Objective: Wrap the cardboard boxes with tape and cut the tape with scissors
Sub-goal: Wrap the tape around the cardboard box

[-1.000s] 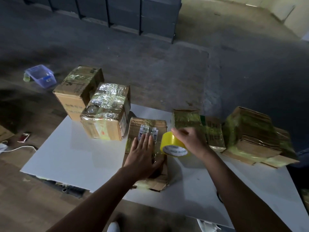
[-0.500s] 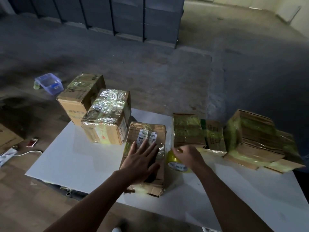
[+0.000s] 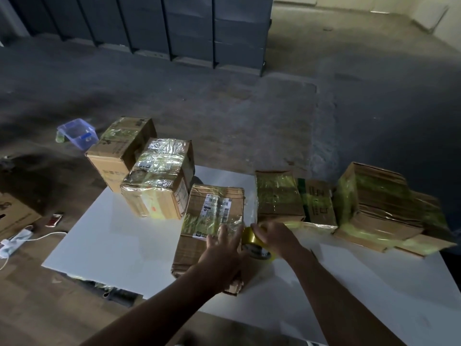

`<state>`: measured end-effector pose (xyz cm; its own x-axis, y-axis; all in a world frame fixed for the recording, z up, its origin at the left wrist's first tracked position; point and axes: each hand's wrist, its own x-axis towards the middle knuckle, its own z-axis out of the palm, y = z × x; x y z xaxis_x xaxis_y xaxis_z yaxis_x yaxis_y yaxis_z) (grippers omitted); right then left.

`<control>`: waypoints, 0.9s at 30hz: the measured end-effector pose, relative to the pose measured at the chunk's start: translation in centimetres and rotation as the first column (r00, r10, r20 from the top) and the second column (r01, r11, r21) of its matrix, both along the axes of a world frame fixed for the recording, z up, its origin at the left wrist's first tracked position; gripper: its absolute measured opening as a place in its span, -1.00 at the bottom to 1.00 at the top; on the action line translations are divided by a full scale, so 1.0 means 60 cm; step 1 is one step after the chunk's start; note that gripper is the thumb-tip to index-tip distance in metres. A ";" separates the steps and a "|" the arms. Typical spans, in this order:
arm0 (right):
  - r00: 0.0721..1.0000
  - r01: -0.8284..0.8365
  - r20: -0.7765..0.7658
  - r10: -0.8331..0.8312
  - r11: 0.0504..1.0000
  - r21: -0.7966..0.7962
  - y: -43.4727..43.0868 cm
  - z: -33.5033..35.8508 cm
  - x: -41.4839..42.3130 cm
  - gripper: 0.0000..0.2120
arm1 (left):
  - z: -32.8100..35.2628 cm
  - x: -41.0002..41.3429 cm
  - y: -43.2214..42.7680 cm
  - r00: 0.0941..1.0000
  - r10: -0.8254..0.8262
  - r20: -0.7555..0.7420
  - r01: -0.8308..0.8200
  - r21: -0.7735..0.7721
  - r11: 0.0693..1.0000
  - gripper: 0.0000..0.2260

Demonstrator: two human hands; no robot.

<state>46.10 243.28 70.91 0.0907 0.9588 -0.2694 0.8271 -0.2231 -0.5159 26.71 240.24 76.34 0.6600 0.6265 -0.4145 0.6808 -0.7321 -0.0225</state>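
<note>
A flat cardboard box with a white barcode label and shiny tape lies in the middle of the white table. My left hand presses flat on its near right part, fingers straight. My right hand grips a yellow tape roll at the box's right edge, low by the table top. No scissors are visible.
Two taped boxes stand at the table's back left. More taped boxes and a stack of flattened cardboard line the right. On the floor to the left are a blue plastic tub, a power strip and another carton.
My right hand has brought the tape roll down from above the box to its right edge. My left hand slid nearer and rightwards along the box top. The camera tilted down slightly.
</note>
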 end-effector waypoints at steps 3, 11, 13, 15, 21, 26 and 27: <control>1.000 -0.017 -0.009 0.017 1.000 0.018 0.001 0.001 0.002 -0.51 | -0.009 -0.008 0.007 0.998 -0.039 0.053 0.035 0.070 0.997 -0.19; 0.999 0.040 -0.033 -0.039 0.998 0.048 0.017 0.049 0.004 -0.44 | -0.003 -0.070 0.014 0.913 -0.154 0.379 0.070 0.226 0.972 -0.39; 0.998 0.035 -0.049 -0.032 0.996 0.077 0.022 0.072 0.000 -0.42 | -0.001 -0.081 0.016 0.869 -0.113 0.481 0.029 0.179 0.983 -0.49; 0.998 0.008 -0.069 -0.001 0.995 0.101 0.024 0.091 -0.007 -0.43 | 0.001 -0.094 0.015 0.837 -0.097 0.538 0.003 0.172 0.985 -0.50; 0.985 -0.012 -0.168 0.045 0.982 0.190 0.029 0.115 -0.041 -0.35 | -0.025 -0.149 0.003 0.701 -0.041 0.712 -0.057 0.112 0.992 -0.42; 0.969 -0.082 -0.211 0.132 0.969 0.232 0.037 0.121 -0.090 -0.53 | -0.059 -0.197 0.002 0.556 0.161 0.815 -0.126 -0.109 0.986 -0.47; 0.968 -0.082 -0.211 0.135 0.967 0.243 0.040 0.121 -0.101 -0.53 | -0.059 -0.206 0.005 0.544 0.181 0.819 -0.151 -0.116 0.982 -0.52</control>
